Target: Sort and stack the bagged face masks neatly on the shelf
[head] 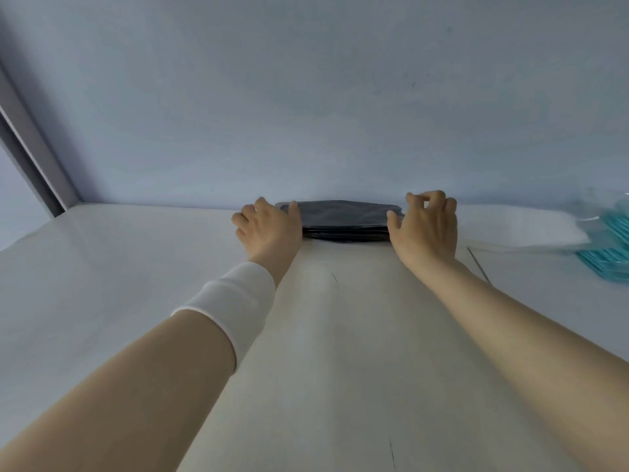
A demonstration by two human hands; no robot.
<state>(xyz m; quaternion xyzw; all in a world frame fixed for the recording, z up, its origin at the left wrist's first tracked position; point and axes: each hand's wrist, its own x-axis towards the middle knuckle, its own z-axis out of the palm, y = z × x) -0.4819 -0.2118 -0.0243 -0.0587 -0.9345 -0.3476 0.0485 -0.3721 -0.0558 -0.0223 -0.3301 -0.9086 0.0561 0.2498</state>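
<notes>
Lying at the back edge of the shelf [136,284], touching the wall [306,97]: black stack [343,221]. Flanking it with left hand [269,226] and right hand [425,226], thumbs touching its ends, fingers loosely curling, gripping nothing. Leaving open shelf in front and leftward. Crowding the right: white bags [524,229] overlapping teal bags [609,260].
</notes>
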